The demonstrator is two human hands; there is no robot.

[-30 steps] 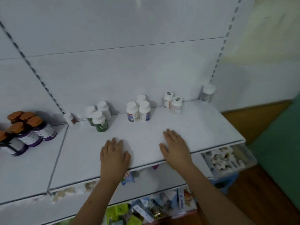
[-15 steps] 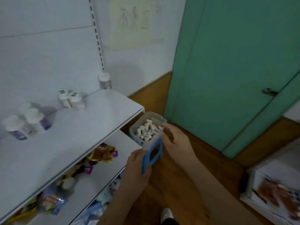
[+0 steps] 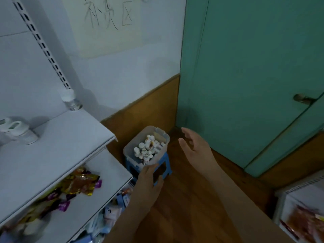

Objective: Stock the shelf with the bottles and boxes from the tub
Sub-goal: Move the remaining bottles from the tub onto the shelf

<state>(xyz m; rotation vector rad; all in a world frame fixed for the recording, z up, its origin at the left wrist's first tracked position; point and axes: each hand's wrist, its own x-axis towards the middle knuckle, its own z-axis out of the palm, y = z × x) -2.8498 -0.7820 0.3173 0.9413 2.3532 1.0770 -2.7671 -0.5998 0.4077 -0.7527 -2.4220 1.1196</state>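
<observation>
Two hands, left hand (image 3: 149,179) gripping blue stool (image 3: 164,166) under tub (image 3: 129,149), right hand (image 3: 194,146) spread, empty.

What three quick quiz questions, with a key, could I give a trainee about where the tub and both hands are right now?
1. True or false: the tub of small bottles sits directly on the wooden floor.
2. Which hand touches the blue stool? A) left hand B) right hand C) neither
3. Fill in: the right hand is open and holds ____.

Key:
1. False. The tub rests on the blue stool, beside the end of the shelf.
2. A. The left hand is on the stool's near edge just below the tub; the right hand hovers apart from both.
3. Nothing.
</observation>
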